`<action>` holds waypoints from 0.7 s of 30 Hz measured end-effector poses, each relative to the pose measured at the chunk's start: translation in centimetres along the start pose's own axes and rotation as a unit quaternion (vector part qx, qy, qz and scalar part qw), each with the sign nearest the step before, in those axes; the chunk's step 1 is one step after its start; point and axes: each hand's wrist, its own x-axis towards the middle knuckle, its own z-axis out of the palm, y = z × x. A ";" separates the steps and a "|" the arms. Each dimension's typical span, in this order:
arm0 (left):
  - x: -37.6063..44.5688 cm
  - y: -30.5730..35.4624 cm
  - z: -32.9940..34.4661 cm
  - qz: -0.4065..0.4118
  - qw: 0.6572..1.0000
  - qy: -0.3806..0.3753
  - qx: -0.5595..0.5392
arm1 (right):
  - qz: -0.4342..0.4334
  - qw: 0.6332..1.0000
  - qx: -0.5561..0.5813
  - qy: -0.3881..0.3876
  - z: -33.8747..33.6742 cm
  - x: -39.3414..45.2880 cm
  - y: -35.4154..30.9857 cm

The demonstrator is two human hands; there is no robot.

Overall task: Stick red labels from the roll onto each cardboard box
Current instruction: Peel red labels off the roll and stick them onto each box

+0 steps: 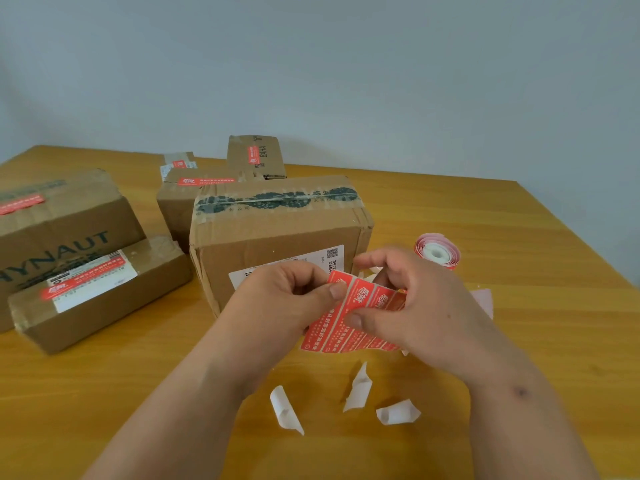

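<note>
- Both hands hold a strip of red labels [349, 313] above the table [485, 237], in front of the nearest cardboard box [280, 237].
- The left hand [280, 299] pinches the strip's upper left edge, thumb on top.
- The right hand [415, 306] grips the strip's right part, fingers [377, 259] curled behind, thumb pressing the front.
- The label roll [437, 251] lies on the table right of that box.
- Three curled white backing scraps [358, 388] lie near the wrists.
- Other boxes, left and behind, already carry red labels [81, 284].
</note>
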 end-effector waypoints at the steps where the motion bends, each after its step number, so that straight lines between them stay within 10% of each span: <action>1: 0.0 -0.1 0.0 0.000 1.000 0.005 -0.003 | 0.010 1.000 -0.011 -0.007 0.0 0.1 0.0; 21: 0.2 -0.5 0.8 -0.036 0.994 0.042 -0.090 | -0.102 0.971 -0.202 0.083 0.6 -0.1 -0.4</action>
